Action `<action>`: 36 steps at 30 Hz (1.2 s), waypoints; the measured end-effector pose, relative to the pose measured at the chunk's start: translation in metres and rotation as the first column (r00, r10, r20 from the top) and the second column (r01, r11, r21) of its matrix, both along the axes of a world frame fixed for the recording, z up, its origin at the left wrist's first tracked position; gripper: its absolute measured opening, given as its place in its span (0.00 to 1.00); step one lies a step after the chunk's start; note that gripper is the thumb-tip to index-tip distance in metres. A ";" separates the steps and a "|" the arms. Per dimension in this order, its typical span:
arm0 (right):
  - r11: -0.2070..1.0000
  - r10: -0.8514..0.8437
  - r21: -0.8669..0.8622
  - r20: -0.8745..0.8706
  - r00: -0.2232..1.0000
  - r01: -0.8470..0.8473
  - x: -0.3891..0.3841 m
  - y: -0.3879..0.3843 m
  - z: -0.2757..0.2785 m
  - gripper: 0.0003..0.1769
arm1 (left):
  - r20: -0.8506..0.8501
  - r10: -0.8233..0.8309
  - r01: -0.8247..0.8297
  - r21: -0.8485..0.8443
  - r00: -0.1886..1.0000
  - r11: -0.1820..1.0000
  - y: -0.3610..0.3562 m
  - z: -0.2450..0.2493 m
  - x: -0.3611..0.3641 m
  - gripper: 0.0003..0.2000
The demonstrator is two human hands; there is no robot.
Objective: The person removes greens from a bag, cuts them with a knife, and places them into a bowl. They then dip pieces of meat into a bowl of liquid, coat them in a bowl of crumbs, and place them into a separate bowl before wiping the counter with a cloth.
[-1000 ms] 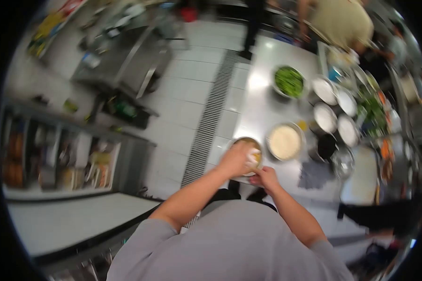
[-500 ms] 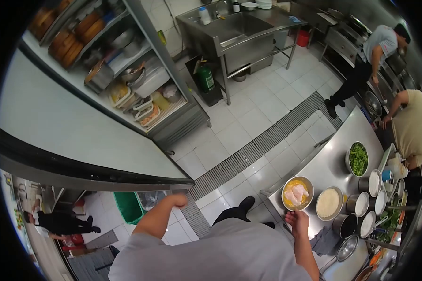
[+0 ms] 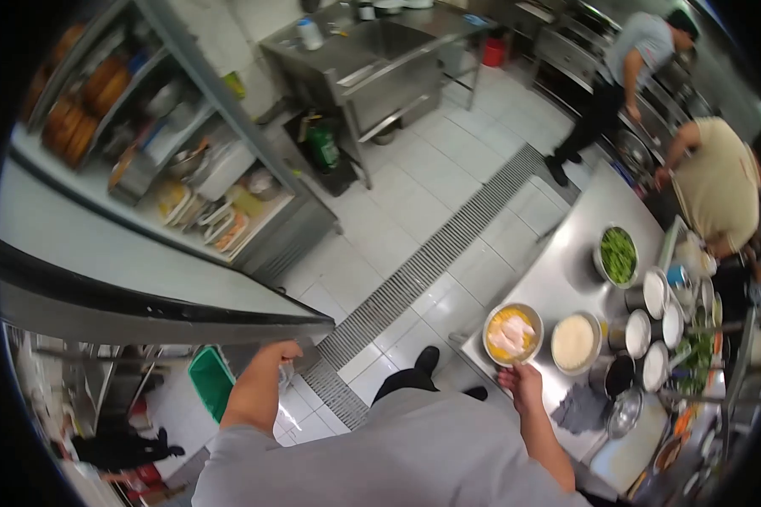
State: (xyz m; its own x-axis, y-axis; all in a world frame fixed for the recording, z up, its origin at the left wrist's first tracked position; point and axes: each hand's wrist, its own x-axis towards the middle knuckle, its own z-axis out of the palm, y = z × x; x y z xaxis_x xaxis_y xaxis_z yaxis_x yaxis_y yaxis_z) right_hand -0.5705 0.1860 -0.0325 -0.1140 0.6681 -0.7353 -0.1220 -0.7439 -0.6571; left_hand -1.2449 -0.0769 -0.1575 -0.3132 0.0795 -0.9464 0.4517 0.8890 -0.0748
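My right hand (image 3: 522, 384) is at the near rim of a metal bowl (image 3: 512, 362), its fingers curled against the edge. Yellow liquid like beaten egg (image 3: 501, 338) and pale raw meat pieces (image 3: 513, 332) lie in this bowl, which stands at the steel table's corner. Beside it sits a bowl of whitish grains or crumbs (image 3: 576, 340). My left hand (image 3: 281, 351) is closed, low by the bottom edge of the open fridge door (image 3: 169, 291). Its fingertips are blurred, and whatever they may hold is hidden.
Farther along the steel table (image 3: 558, 283) stand a bowl of green vegetables (image 3: 617, 255) and several metal pots (image 3: 639, 331). Two people, one in grey (image 3: 643, 46) and one in tan (image 3: 719, 177), work beyond. A green bin (image 3: 211, 382) is at the lower left.
The view has shifted, so most of the scene sits farther left and higher. My left hand has drawn back toward the door edge. My right hand stays at the bowl's rim.
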 end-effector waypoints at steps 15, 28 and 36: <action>0.998 -0.035 -0.045 0.032 0.999 0.036 -0.012 -0.003 0.014 0.12 | -0.163 -0.717 0.260 0.965 0.678 0.026 0.359 0.222 0.376 0.25; 0.999 -0.024 -0.039 -0.046 0.999 0.022 -0.014 0.002 0.005 0.11 | -0.511 -0.749 0.682 0.723 0.421 -0.110 0.365 0.187 0.491 0.31; 0.999 -0.038 0.014 -0.073 0.997 0.040 -0.014 0.003 -0.004 0.13 | -0.443 -0.791 0.606 0.787 0.422 -0.117 0.345 0.197 0.484 0.37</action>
